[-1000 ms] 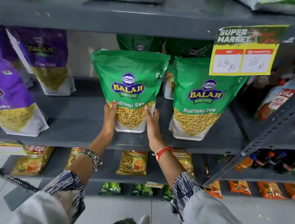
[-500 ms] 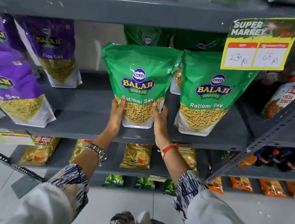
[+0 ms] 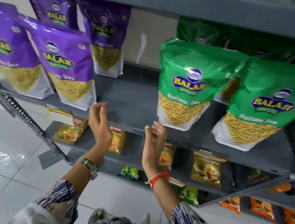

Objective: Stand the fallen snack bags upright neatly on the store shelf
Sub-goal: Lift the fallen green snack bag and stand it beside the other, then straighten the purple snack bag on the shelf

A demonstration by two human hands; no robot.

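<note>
Head view: both hands, left (image 3: 100, 124) and right (image 3: 155, 139), now off the green Ratlami Sev bag (image 3: 190, 85), empty, loosely curled, just below-left; bag upright, probably finished.

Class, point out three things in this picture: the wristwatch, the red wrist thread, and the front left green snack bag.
wristwatch (image 3: 91, 166): head view, on its metal band.
red wrist thread (image 3: 160, 177): head view, mid-strand.
green snack bag (image 3: 190, 83): head view, on its logo.
</note>
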